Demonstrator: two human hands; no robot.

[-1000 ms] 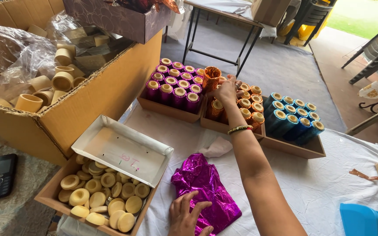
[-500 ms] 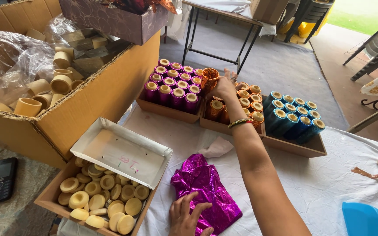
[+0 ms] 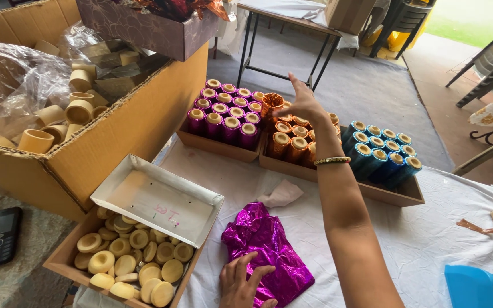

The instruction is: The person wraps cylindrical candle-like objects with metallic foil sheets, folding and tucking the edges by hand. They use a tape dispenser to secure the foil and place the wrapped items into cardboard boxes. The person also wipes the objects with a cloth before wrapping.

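While the left hand (image 3: 245,282) lies flat, fingers spread, on the crumpled magenta foil (image 3: 266,251) near the bottom edge, the right hand (image 3: 303,105) reaches far, fingers loosely parted, just right of an orange foil-wrapped tube (image 3: 271,105) standing between purple tubes (image 3: 223,117) and blue tubes (image 3: 380,151) in shallow trays (image 3: 397,197)

Soft, even daylight from the open upper right, faint shadows, sharp focus, slight wide-angle stretching at the edges.
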